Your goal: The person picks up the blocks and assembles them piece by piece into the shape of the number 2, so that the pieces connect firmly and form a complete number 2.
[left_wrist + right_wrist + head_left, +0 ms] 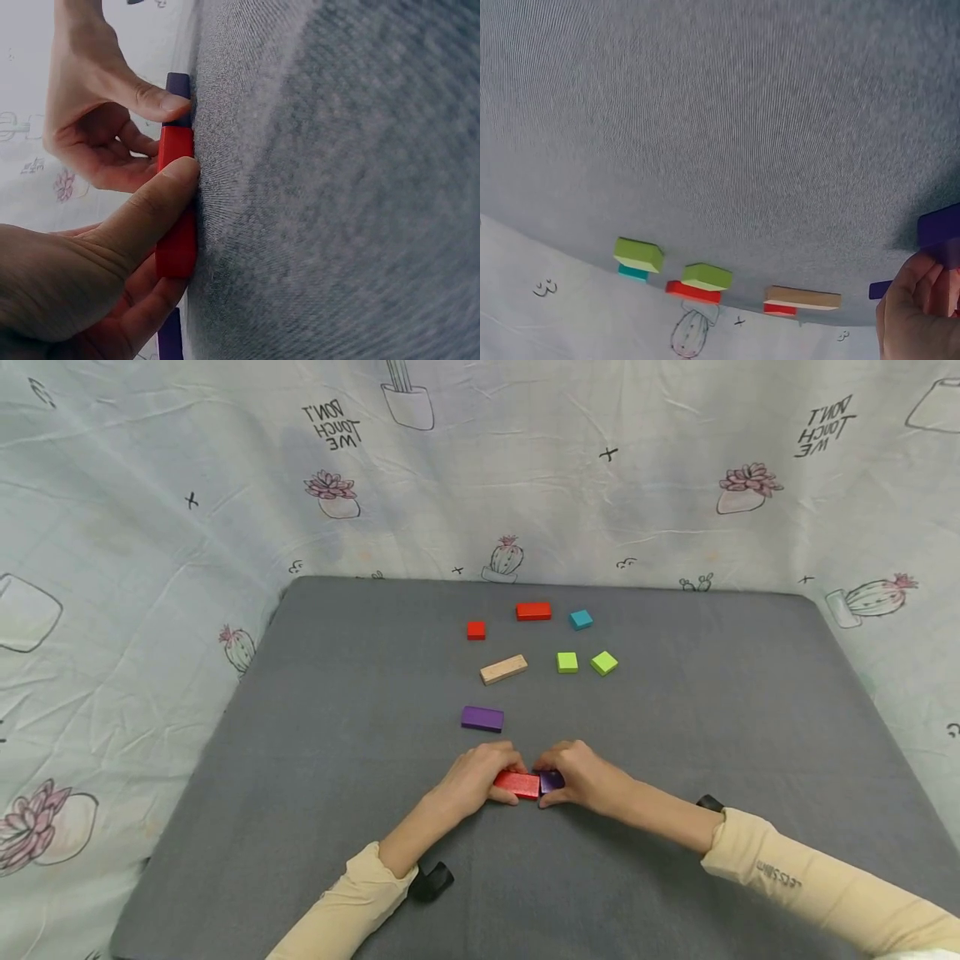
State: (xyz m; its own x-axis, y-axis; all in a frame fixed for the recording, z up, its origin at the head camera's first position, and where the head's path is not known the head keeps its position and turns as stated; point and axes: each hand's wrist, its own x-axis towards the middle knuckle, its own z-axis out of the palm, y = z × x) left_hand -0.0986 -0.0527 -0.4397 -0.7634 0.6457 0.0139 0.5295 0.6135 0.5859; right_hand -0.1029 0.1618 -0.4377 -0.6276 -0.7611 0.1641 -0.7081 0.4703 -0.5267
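Note:
A red block [517,784] lies flat on the grey cloth, end to end with a dark purple block [552,781]. My left hand [480,774] grips the red block between thumb and fingers. On the other side, my right hand [583,777] pinches the purple block, its thumb on the near face. In the left wrist view the red block [176,247] and the purple block [178,84] appear touching at their ends. The right wrist view shows just part of the held purple block [939,225] at its right edge.
Beyond the hands lie another purple block [482,719], a plain wooden block [504,669], two lime green blocks [567,662], a small red block [476,631], a longer red block [533,612] and a teal block [581,620]. A patterned white curtain [570,485] hangs behind the table.

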